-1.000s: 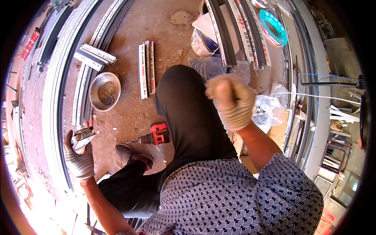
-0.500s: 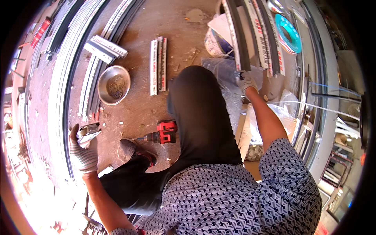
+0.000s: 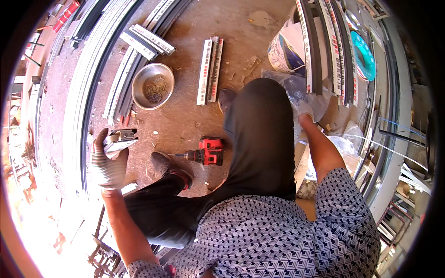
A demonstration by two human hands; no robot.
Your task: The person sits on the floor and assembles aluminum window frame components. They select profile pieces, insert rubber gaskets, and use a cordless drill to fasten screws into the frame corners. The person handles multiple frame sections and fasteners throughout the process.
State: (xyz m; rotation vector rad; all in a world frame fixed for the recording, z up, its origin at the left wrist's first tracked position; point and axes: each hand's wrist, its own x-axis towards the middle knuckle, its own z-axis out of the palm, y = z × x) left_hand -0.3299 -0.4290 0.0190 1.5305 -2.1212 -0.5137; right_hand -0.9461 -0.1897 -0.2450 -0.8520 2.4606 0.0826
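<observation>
My left hand, in a striped knit glove, is closed around a small metal fitting with a grey boxy top and a pale flat plate. It is held up at the left, above the floor. My right hand, in a similar glove, is beside my raised knee, at a clear plastic sheet. Its fingers are partly lost against the plastic, so whether they grip it is unclear. Just beyond that hand are the near ends of long dark-and-white profiles.
A red-and-black cordless drill lies on the floor near my shoe. Beyond it are a metal bowl of small fasteners and short profile pieces. Long profiles run along the left. A patterned bucket and a teal roll stand far right.
The view has swung, so the scene sits further right in the picture. My right hand has come away from the profile end toward the plastic sheet. My left hand keeps the fitting.
</observation>
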